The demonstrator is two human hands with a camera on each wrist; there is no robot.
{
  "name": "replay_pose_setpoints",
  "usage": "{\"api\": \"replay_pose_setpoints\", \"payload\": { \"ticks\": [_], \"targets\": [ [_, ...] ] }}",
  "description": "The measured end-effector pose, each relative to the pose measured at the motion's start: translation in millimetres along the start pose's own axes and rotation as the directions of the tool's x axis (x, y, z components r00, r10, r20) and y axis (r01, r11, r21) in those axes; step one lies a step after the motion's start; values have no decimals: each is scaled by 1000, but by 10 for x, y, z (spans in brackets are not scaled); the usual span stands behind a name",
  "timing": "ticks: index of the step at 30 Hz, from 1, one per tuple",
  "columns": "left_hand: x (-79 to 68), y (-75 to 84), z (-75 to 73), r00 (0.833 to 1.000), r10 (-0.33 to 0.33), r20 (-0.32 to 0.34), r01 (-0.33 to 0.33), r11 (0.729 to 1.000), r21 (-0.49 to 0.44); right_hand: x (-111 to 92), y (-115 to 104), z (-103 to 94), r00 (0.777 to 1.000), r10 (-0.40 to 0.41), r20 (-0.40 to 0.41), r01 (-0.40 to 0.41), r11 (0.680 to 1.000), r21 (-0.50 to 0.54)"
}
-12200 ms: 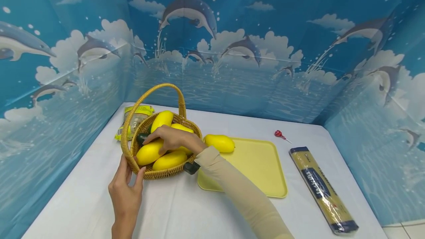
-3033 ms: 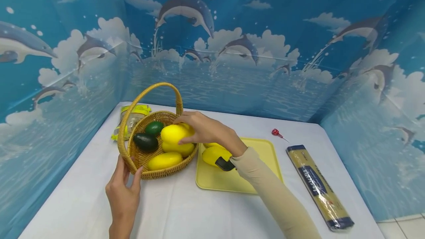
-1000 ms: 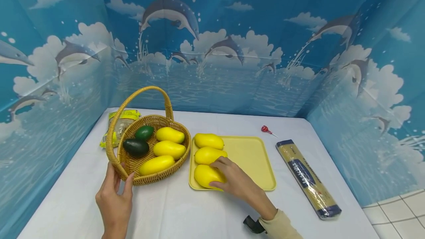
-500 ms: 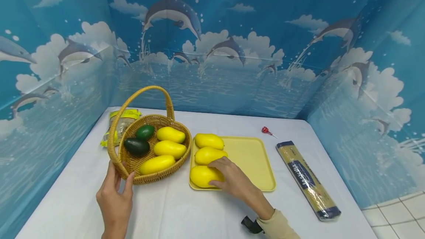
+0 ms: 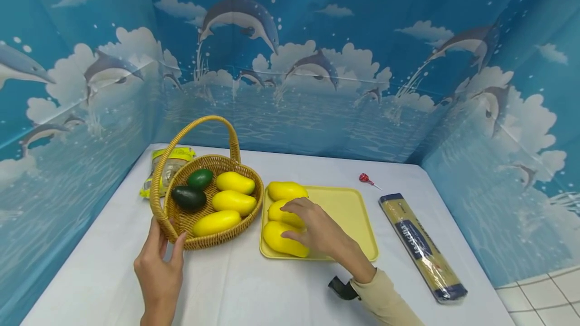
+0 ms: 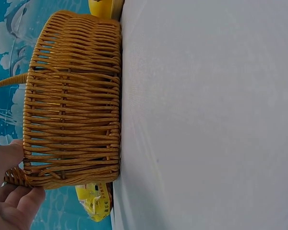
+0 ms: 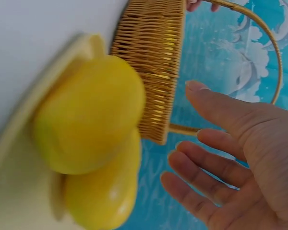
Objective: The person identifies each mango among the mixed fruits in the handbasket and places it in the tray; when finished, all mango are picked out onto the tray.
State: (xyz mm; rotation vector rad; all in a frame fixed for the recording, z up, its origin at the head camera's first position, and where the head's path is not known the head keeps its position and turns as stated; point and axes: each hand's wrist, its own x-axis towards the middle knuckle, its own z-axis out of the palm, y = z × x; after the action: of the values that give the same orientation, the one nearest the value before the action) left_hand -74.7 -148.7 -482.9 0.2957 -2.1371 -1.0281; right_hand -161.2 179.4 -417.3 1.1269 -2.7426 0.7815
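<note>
My left hand (image 5: 159, 273) pinches the near-left rim of a woven basket (image 5: 222, 240), just by the foot of its arched handle. Three yellow mangoes (image 5: 234, 202) lie on the basket's right side, and two dark green avocados (image 5: 189, 198) on its left. On the yellow tray (image 5: 344, 215) three more mangoes form a column along the left side. Over the nearest mango (image 5: 282, 239) hovers my right hand (image 5: 322, 230), fingers spread and holding nothing; it partly covers the middle mango. In the right wrist view a gap shows between the fingers and the mangoes (image 7: 91, 115).
A bag with yellow ends (image 5: 172, 165) lies behind the basket's left side. Right of the tray are a red lollipop (image 5: 364, 178) and a long pack of spaghetti (image 5: 421, 245). A dolphin-print curtain (image 5: 299, 109) encloses the white table on the back and sides.
Mangoes have gone from the basket to the tray, one by one, making a column of three. My right hand has just released the nearest one and lifted slightly. My left hand stays on the basket.
</note>
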Motion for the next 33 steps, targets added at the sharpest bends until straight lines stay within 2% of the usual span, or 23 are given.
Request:
{"api": "replay_pose_setpoints", "payload": {
  "ticks": [4, 9, 15, 21, 27, 33],
  "targets": [
    [7, 9, -7, 1000, 0, -3, 0, 1000, 0, 217, -37, -133, 999, -51, 9, 50, 996, 73],
    [9, 6, -21, 1000, -9, -10, 9, 1000, 7, 582, -88, -191, 995, -100, 15, 96, 981, 168],
    [7, 5, -10, 1000, 0, -1, 0, 1000, -11, 1021, -163, -169, 986, -164, 30, 158, 974, 163],
    [-2, 5, -17, 1000, 2, -3, -2, 1000, -2, 1373, -219, -96, 989, -102, 107, 79, 978, 195],
    [-12, 26, -24, 1000, -6, -3, 6, 1000, -1, 1625, -173, 112, 992, -55, 112, 21, 959, 283],
    [-19, 43, -21, 1000, -10, 0, 10, 1000, -8, 1769, -75, 340, 991, -12, 134, -20, 971, 240]
  ]
}}
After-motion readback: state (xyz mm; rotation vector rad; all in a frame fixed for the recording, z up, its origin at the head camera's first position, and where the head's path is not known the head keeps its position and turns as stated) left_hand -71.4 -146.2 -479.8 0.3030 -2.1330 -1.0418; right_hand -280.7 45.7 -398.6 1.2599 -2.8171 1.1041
